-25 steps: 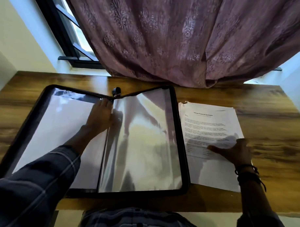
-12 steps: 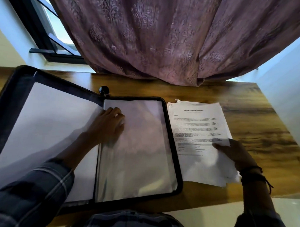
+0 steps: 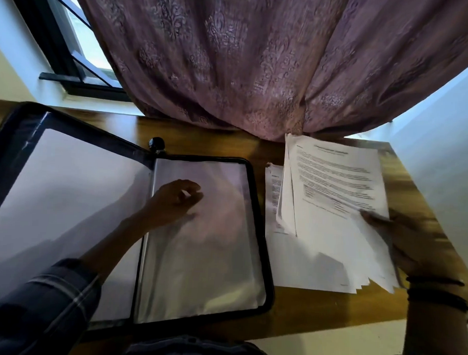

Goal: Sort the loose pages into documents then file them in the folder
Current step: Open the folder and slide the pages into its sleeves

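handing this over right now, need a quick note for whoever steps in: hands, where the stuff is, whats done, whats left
Left hand: fingers loosely curled over the clear plastic sleeve in the right half of the open black zip folder; whether it pinches the plastic cannot be told.
Right hand: grips a bundle of white printed pages, raised off the wooden table, right of the folder.
Flat stack of white printed pages: lies on the table beneath that bundle.
Done: folder open.
Left: no filed page can be made out, so sort the pages into documents and file them.
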Demonstrator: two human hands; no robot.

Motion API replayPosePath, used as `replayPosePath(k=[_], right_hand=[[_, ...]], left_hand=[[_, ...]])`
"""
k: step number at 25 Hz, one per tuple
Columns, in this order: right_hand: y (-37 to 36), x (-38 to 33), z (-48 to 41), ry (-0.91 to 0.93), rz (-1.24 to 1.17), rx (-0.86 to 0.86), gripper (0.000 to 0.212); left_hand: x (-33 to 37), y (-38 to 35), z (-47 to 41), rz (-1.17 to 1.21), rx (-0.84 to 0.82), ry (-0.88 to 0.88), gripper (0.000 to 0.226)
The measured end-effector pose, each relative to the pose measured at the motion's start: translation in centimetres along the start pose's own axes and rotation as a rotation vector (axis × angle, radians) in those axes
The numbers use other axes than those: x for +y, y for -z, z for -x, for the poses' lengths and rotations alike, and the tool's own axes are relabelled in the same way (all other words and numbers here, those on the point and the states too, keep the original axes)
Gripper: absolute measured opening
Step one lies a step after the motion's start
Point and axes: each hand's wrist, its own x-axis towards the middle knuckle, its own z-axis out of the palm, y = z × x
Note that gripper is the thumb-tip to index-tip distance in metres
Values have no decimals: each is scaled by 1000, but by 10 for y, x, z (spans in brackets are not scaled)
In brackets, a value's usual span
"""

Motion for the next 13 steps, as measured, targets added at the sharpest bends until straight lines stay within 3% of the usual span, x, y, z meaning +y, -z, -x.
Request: replayPosePath(k=[3,5,7,10,13], right_hand=[[-54,27,-3,-35,-23,-94,27],[-92,46,-4,-4,0,-163,29],[-128,56,-2,-31,-53,-230,30],[-165,60,1,-139,-161,-275,32],[-180,57,0,-228,-231,-329,36]], left_hand=[[22,-3,5,673,-159,318,70],[30,-2,8,842,-236,512,73],[30,-5,11,776,-231,544,61],[17,-14,19,607,-102,457,22],[6,-17,26,551,-93,345,25]])
